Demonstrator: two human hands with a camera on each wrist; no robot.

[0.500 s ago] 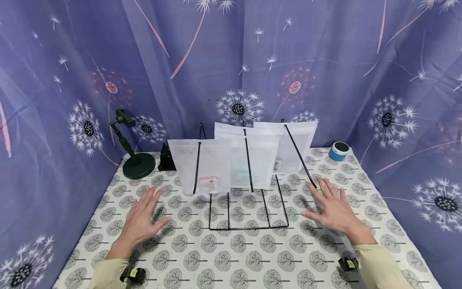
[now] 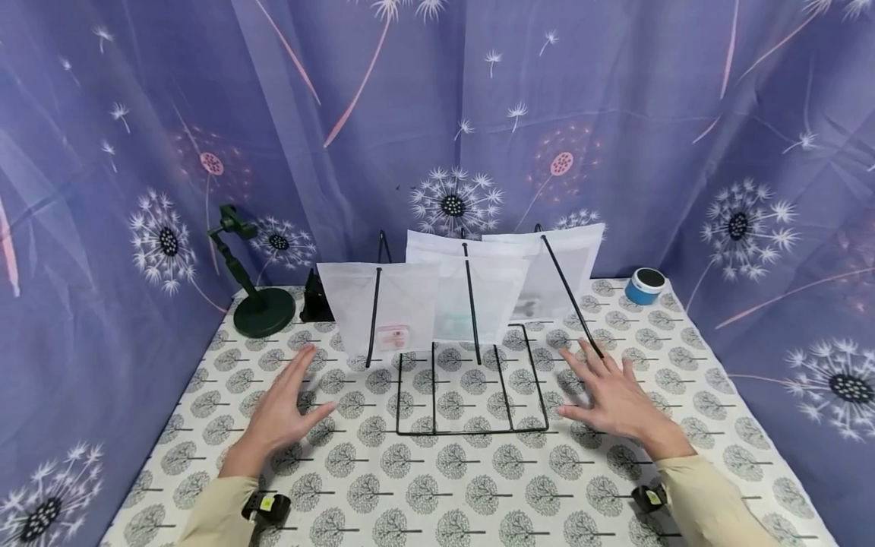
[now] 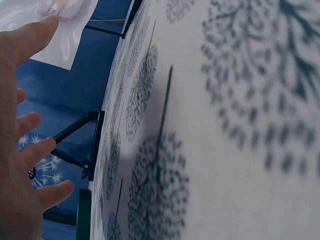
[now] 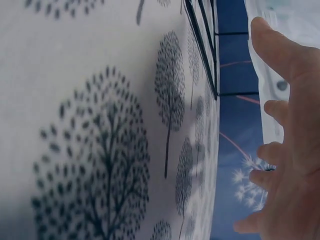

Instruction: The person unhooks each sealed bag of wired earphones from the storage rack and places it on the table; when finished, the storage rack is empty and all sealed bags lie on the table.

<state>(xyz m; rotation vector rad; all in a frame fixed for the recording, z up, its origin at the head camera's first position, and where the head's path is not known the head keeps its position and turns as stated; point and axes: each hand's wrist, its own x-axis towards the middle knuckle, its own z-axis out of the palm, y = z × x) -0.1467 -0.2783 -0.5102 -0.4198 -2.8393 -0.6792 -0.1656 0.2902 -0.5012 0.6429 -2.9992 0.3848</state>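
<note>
Several white zip pouches hang by their tops on the prongs of a black wire display rack [image 2: 472,431]. The left pouch [image 2: 349,304] shows a small pink item low down, the middle pouch [image 2: 454,296] a pale green one, and the right pouch [image 2: 550,285] something dark. My left hand [image 2: 276,414] is spread left of the rack, thumb apart, holding nothing. Fingers extended, my right hand [image 2: 611,395] hovers on the right, near the tip of the right prong. Whether that prong touches it I cannot tell. Both wrist views show the hands apart from the pouches.
A dark green stand [image 2: 263,311] with a round base is at the back left, beside a black object [image 2: 314,300]. At the back right sits a blue and white round container [image 2: 645,286]. A purple curtain [image 2: 355,114] surrounds the tree-patterned tablecloth [image 2: 451,494].
Both hands have moved inward towards the rack, left hand to the right and right hand to the left. The lower edges of the pouches have swung back slightly.
</note>
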